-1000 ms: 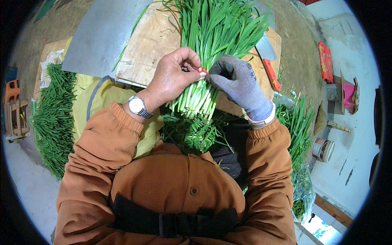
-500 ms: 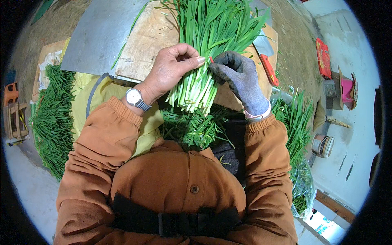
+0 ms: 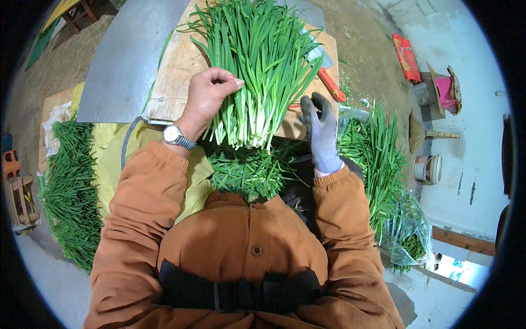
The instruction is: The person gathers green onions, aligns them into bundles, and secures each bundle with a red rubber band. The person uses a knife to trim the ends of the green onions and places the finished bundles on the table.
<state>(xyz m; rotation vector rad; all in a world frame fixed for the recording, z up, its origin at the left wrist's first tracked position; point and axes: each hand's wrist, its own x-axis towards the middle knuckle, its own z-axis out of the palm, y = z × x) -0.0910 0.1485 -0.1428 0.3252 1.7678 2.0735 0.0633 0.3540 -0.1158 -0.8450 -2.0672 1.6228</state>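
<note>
A spread bunch of long green leafy stalks point(image 3: 257, 71), pale at the base, lies on the wooden board point(image 3: 170, 82). My bare left hand point(image 3: 211, 93) is closed at the bunch's left side, pinching a small red tie point(image 3: 232, 78) between thumb and forefinger. My grey-gloved right hand point(image 3: 319, 122) is to the right of the stalks, near the board's front edge, fingers curled on what looks like a thin red strand point(image 3: 294, 107). Beside it, a knife with a red handle point(image 3: 331, 83) lies on the board.
A metal sheet point(image 3: 118, 66) adjoins the board. Piles of greens lie left point(image 3: 71, 186), right point(image 3: 372, 159) and below point(image 3: 241, 170). Yellow cloth point(image 3: 120, 153) covers the left side. A red bag point(image 3: 405, 57), a bucket point(image 3: 427, 169) and a broom point(image 3: 416, 131) stand at right.
Both hands have separated: the left moved left along the bunch, the right drew out rightward and down from it. The bunch's middle, earlier gathered under red, appears looser. The view has shifted slightly.
</note>
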